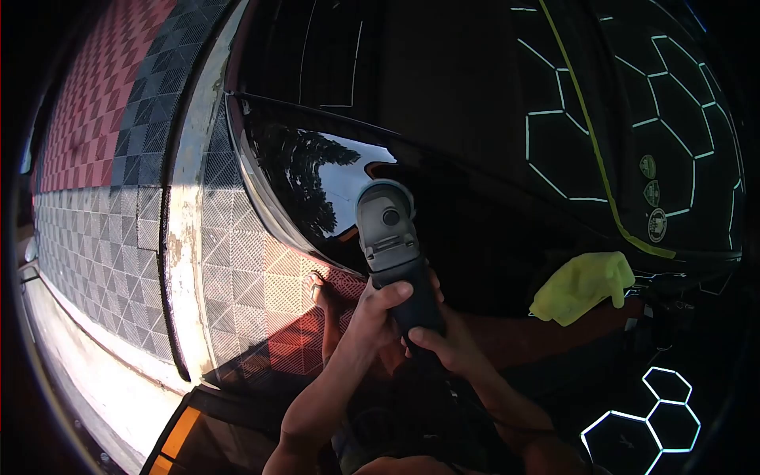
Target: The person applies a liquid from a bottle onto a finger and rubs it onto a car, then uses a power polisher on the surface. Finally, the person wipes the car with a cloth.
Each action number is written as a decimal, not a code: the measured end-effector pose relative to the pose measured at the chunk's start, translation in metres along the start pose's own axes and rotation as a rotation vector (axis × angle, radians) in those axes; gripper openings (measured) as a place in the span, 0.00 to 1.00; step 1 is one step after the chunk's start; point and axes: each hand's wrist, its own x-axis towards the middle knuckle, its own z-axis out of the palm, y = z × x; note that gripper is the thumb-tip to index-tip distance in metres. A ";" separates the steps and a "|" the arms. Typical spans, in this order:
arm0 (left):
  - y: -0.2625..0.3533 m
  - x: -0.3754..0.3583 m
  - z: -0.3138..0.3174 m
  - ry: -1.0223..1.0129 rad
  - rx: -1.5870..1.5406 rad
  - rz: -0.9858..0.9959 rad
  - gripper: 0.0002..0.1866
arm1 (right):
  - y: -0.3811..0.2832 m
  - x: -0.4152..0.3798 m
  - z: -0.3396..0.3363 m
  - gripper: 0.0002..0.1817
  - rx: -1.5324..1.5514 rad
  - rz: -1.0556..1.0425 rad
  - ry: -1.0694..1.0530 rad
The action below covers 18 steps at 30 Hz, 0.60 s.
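Note:
Both my hands are wrapped round a polisher [389,229] with a grey head and a dark body. My left hand [378,310] grips the body just behind the head, its thumb lying across the top. Closer to me, my right hand [447,342] holds the rear of the body, thumb also on top. The polisher's head overlaps the glossy black car panel [289,178] in this view, and its underside is hidden. To the right, a crumpled yellow-green cloth [583,286] rests on the dark bodywork.
A yellow-green tape strip [584,103] runs along the car's glass, near several round stickers [656,224]. Hexagonal lights reflect in the dark surfaces. At left lie red and grey floor tiles [103,103] and a worn pale strip [186,261]. An orange-edged dark object [180,431] stands lower left.

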 end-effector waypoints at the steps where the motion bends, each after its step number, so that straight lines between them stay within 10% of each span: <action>1: 0.002 0.000 -0.006 -0.004 -0.021 0.014 0.33 | -0.002 0.003 -0.001 0.22 0.005 -0.003 0.012; 3: 0.002 0.000 -0.005 -0.020 -0.043 0.046 0.34 | -0.005 0.007 -0.003 0.36 -0.131 0.045 -0.070; 9: -0.031 0.009 0.023 -0.031 -0.021 -0.039 0.30 | -0.013 -0.025 -0.036 0.25 -0.056 0.075 0.064; 18: -0.065 -0.007 0.018 -0.051 0.116 -0.124 0.33 | -0.002 -0.057 -0.057 0.36 0.035 0.224 -0.011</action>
